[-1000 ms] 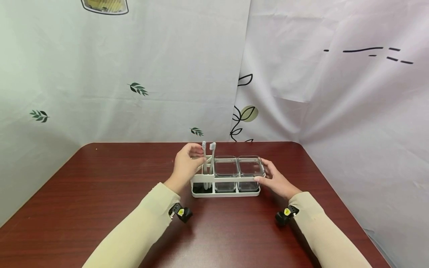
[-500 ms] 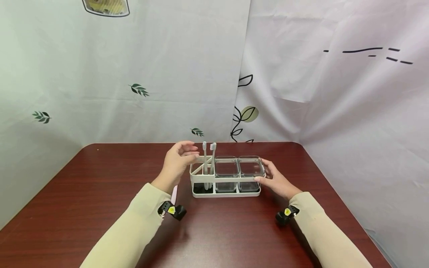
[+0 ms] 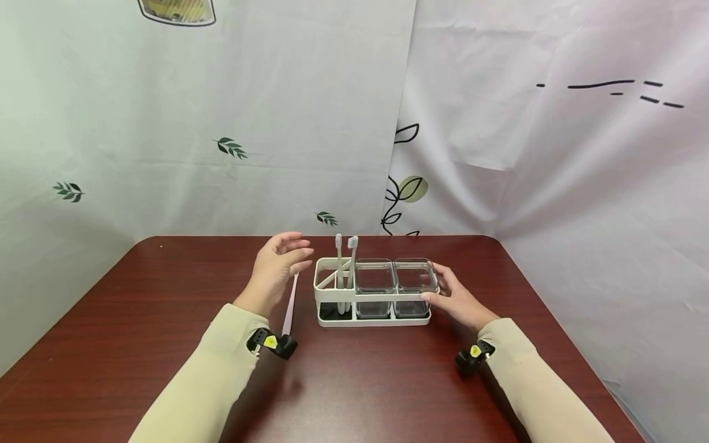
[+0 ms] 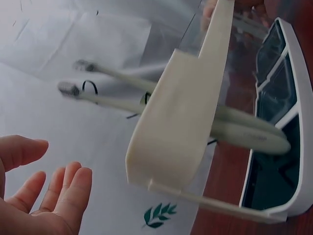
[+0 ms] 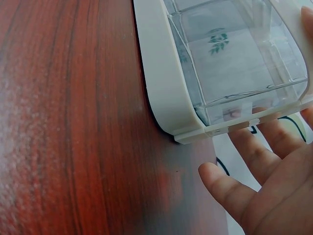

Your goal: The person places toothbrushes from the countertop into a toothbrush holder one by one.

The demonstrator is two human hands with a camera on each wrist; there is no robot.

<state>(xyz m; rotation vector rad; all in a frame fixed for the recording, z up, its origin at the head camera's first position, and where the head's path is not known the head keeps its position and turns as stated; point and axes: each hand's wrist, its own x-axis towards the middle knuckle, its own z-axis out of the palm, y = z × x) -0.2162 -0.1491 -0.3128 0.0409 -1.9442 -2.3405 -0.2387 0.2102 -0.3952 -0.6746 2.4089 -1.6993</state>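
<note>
A white toothbrush holder (image 3: 335, 294) stands on the table, with two pale toothbrushes (image 3: 340, 264) upright in its left part and two clear cups (image 3: 375, 280) in the middle and right slots. My right hand (image 3: 456, 299) holds the rack's right end, thumb in front and fingers behind; the right wrist view has its fingers along that end. Left of the rack, my left hand (image 3: 271, 271) is raised with fingers loosely bent and nothing in them. Partly behind that hand and its wrist camera lies a slim pink handle (image 3: 290, 307), narrowing toward its far end.
The dark red wooden table (image 3: 388, 381) runs back to a white curtain (image 3: 304, 111) with printed leaves. More curtain hangs along the right side. Black wrist cameras (image 3: 284, 346) sit on both cuffs.
My left hand has moved left, away from the rack's left end, bringing the pink handle into sight. My right hand and the rack have stayed in place.
</note>
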